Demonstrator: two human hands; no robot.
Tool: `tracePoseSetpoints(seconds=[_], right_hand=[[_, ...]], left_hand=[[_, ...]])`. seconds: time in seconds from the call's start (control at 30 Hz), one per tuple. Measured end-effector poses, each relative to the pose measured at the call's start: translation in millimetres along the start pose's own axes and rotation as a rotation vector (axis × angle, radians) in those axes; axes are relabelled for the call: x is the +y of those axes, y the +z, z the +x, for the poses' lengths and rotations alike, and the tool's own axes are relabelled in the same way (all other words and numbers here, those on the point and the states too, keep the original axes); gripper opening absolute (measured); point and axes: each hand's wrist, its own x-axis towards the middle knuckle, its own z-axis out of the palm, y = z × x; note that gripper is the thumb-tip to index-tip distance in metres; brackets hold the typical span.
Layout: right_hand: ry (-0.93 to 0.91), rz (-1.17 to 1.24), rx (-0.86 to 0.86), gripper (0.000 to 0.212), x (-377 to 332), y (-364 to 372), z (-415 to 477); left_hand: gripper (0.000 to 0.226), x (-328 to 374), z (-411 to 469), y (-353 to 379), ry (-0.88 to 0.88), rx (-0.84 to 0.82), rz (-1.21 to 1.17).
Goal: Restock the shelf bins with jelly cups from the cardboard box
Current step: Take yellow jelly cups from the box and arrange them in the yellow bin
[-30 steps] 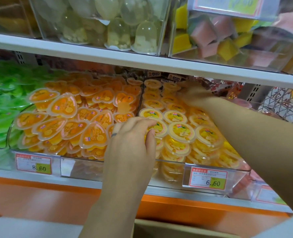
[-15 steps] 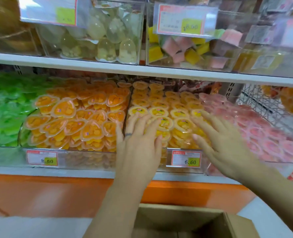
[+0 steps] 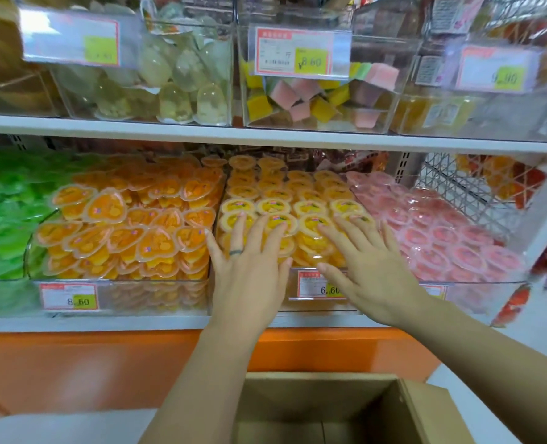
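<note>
Left hand (image 3: 249, 267), right hand (image 3: 371, 270) flat, empty, levelling yellow jelly cups (image 3: 275, 206); next grab more from cardboard box (image 3: 329, 408), possibly empty

The left forearm (image 3: 208, 379) is slim and bare as far as the frame's lower edge. The left grip (image 3: 249, 270) wears a single ring (image 3: 236, 252), a thin, plain, dark band with a greyish-green tint that sits low on the ring finger. The right forearm (image 3: 490, 363) is likewise bare up to the frame's edge, and the right grip (image 3: 373, 277) is bare too. The nails (image 3: 242, 214) on both grips are short and rounded. Slight blur hides finer detail.
</note>
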Motion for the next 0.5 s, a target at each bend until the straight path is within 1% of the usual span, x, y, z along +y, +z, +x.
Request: tracePoseSetpoints(seconds=[0.07,0.1,0.13,0.2,0.23,0.37,0.43,0.5], right_hand=[[0.039,0.076,0.015,0.078,-1.0,-12.1,10.1],[0.061,0.097,0.015,0.077,-0.9,-18.0,20.3],[0.081,0.105,-0.001,0.072,0.3,-22.4,32.9],[0.129,0.085,-0.11,0.058,3.2,-25.0,61.4],[0.146,0.071,-0.17,0.055,3.5,-24.7,74.1],[0.207,0.004,-0.362,0.06,7.6,-17.4,108.5],[0.214,-0.002,-0.402,0.062,8.7,-15.2,115.4],[0.185,-0.004,-0.398,0.06,8.0,-14.1,115.8]], left_hand=[[0.05,-1.2,-0.7,1.4,0.001,0.017,-0.003],[0.05,-1.7,-0.7,1.7,0.0,0.021,-0.008],[0.05,-2.3,-0.9,2.4,-0.002,0.021,-0.018],[0.049,-4.9,-0.8,1.9,-0.009,0.014,-0.047],[0.048,-6.0,-0.2,1.3,-0.011,0.015,-0.057],[0.042,-9.9,1.0,1.8,-0.012,0.028,-0.068],[0.038,-10.4,1.9,2.4,-0.009,0.041,-0.058],[0.042,-9.9,2.1,3.0,-0.006,0.029,-0.041]])
